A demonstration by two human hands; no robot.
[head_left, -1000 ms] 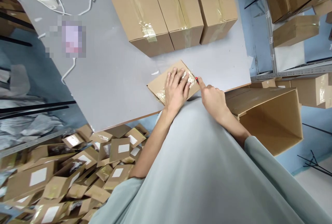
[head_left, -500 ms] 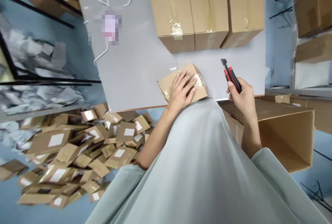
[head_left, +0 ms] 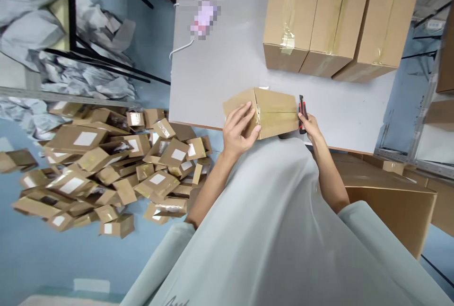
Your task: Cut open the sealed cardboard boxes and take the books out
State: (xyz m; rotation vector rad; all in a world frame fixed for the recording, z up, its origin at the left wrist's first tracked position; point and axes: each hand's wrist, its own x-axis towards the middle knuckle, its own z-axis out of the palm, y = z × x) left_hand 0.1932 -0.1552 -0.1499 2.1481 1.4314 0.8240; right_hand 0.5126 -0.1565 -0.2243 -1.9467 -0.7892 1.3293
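A small taped cardboard box (head_left: pixel 278 112) is at the front edge of the grey table (head_left: pixel 202 83), tilted, with a seam of clear tape facing up. My left hand (head_left: pixel 239 131) lies against its left side, fingers spread over the face and thumb near the taped edge. My right hand (head_left: pixel 310 126) is closed on a red and black box cutter (head_left: pixel 302 114), held upright beside the box's right end. Whether the right fingers also touch the box is hard to tell.
Three tall taped cartons (head_left: pixel 291 13) stand at the back right of the table. A white cable (head_left: pixel 182 49) lies at the left. Many opened small boxes (head_left: pixel 85 138) cover the floor at left. A large open carton (head_left: pixel 386 202) is below the table at right.
The small box has been turned, so its long taped face now points right. My right hand has brought the cutter left to the box's end. The camera view has shifted.
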